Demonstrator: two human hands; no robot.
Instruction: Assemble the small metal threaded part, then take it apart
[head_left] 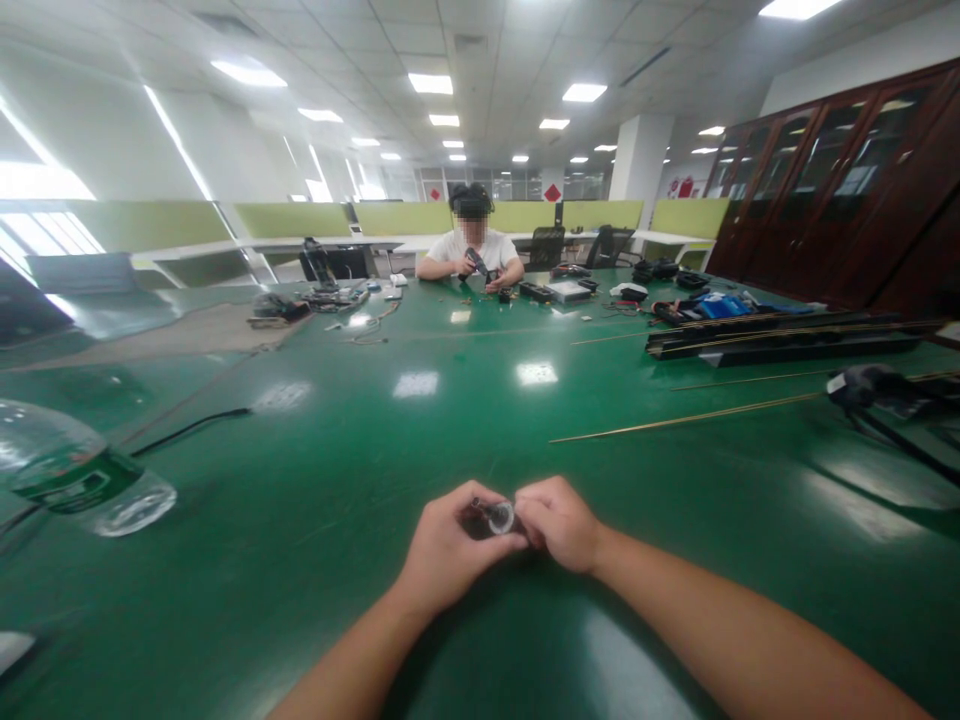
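Low over the green table, in front of me, a small object with a round, pale, shiny end and a darker part beside it (500, 517) sits between my hands. My left hand (448, 545) curls round it, fingers behind and thumb along the near side. Against its right side, my right hand (559, 522) is closed with thumb and fingers pinched together. The fingers cover much of the object, and its exact kind does not show.
A large clear plastic bottle (71, 470) with a green label lies at the left, near a black cable (191, 430). Thin brass-coloured rods (682, 417) and black trays (780, 337) lie at the right. Across the green table (337, 420) sits a person (471, 245) holding a dark tool.
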